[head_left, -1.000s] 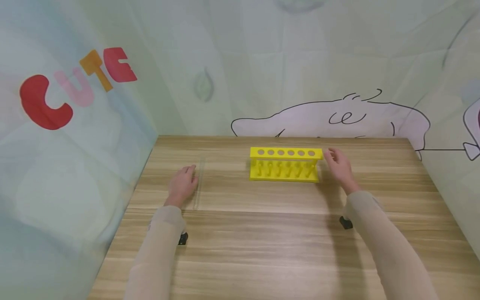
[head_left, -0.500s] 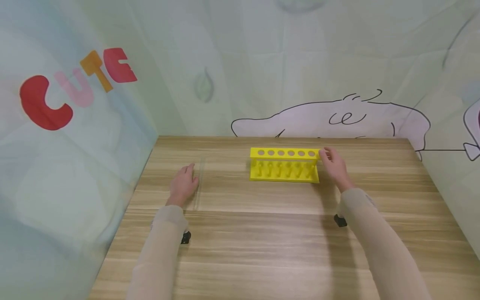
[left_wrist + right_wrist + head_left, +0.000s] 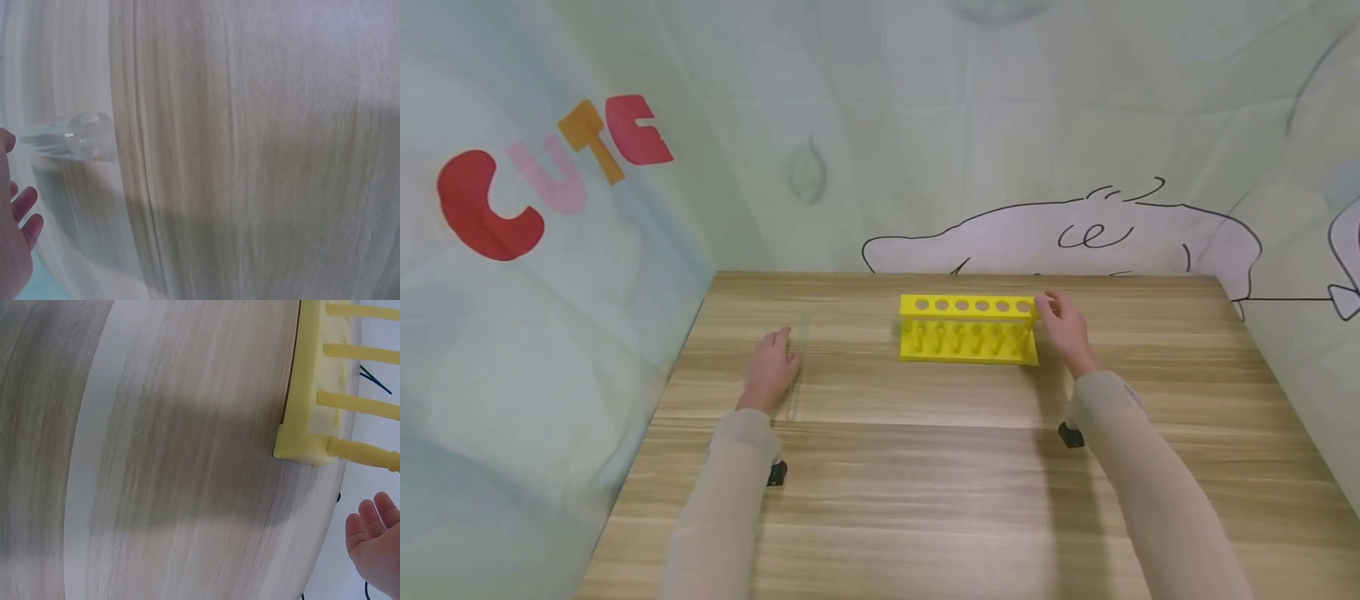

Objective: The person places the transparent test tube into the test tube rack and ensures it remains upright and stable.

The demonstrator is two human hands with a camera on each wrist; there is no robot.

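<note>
A yellow test tube rack [image 3: 968, 361] stands upright at the back of the table. My right hand [image 3: 1066, 332] is at the rack's right end, and its thumb side overlaps the upper corner. Whether it pinches that corner is hidden. In the right wrist view, several fingers of the right hand [image 3: 375, 540] reach forward beside the rack's yellow base [image 3: 300, 419]. My left hand [image 3: 769, 367] hovers low beside a clear glass test tube [image 3: 793, 398] lying lengthwise, its fingers loose and holding nothing. The left wrist view shows the tube's rounded end [image 3: 90, 136] near the fingers.
The wood-grain table [image 3: 910, 492] meets a printed cloth backdrop [image 3: 880, 167] at its back and left edges. A small black device [image 3: 777, 473] sits under the left wrist and another black device [image 3: 1071, 435] under the right.
My right hand has moved left from beside the rack onto its upper right corner. The left hand has edged slightly right, closer to the test tube. The rack and tube have not moved.
</note>
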